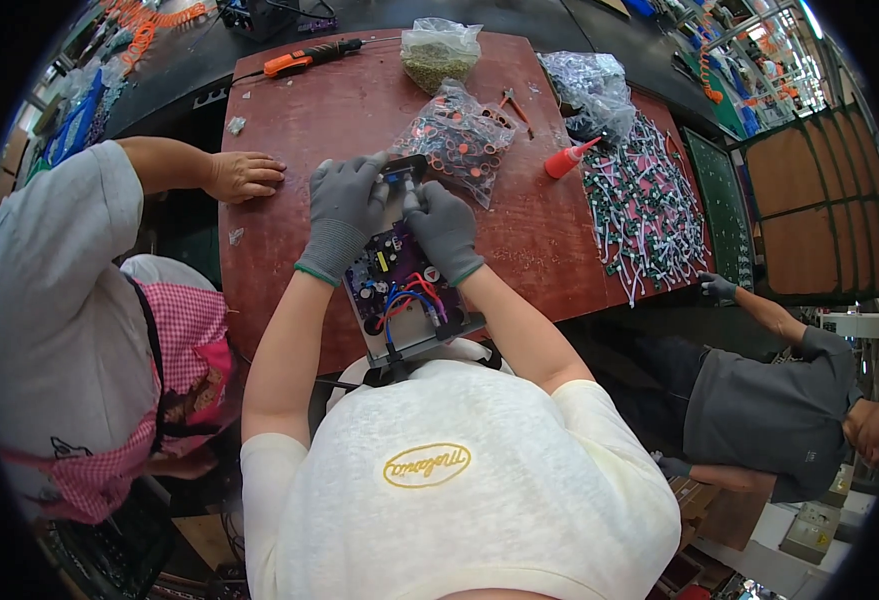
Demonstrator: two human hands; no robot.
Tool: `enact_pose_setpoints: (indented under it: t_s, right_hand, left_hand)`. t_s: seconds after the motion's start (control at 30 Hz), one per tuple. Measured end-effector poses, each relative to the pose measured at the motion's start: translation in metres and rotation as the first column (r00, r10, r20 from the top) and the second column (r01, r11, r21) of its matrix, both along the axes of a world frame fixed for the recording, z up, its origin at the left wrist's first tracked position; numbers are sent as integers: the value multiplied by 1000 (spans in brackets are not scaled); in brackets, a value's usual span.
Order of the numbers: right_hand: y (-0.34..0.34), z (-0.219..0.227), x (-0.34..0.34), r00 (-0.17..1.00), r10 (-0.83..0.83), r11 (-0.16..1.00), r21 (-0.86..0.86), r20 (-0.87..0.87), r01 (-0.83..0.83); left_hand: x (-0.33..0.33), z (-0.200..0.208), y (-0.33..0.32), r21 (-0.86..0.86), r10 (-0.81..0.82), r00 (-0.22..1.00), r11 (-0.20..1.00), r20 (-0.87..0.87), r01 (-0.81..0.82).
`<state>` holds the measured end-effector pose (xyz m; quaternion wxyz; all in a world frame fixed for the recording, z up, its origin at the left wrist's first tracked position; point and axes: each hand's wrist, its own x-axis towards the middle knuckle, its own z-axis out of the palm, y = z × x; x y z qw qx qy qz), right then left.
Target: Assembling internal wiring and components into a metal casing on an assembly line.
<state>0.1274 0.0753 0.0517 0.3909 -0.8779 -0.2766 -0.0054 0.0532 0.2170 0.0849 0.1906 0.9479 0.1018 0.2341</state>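
An electronic unit with a purple circuit board [396, 268] in an open metal chassis stretches from my body towards the table's middle. Red and blue wires [414, 293] loop over its near end. At the far end sits a small black panel [411, 166], tilted up. My left hand [344, 212], in a grey glove, is closed on the left side of that far end. From the right, my right hand [443, 228], also gloved, has its fingers curled in against the panel's underside. What lies between the fingertips is partly hidden.
Beyond my hands lie a bag of ring-shaped parts [459, 142], a bag of small brass-coloured pieces [439, 55], pliers [518, 112], an orange electric screwdriver [309, 58] and a red bottle [565, 162]. Many white cables [649, 210] cover the right. A co-worker's hand [246, 176] rests left.
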Motion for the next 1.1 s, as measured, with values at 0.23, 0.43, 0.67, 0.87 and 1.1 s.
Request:
enact_pose_setpoints:
  t_s: [0.23, 0.43, 0.67, 0.87, 1.1]
  right_hand:
    - [2, -7, 4, 968, 0, 999, -33, 250, 9]
    - [2, -7, 3, 965, 12, 1000, -10, 261, -10]
    - [7, -8, 7, 986, 17, 999, 42, 169, -25]
    - [10, -9, 12, 962, 26, 1000, 7, 271, -29]
    - [-2, 31, 14, 978, 91, 990, -125, 188, -68]
  left_hand:
    - [-1, 1, -3, -11, -7, 1000, 1000, 16, 7]
    - [-2, 3, -3, -34, 4, 1000, 999, 6, -3]
    - [1, 2, -1, -32, 8, 998, 999, 56, -7]
    - [0, 5, -3, -77, 14, 1000, 997, 2, -14]
    - [-11, 7, 7, -312, 19, 973, 948, 230, 55]
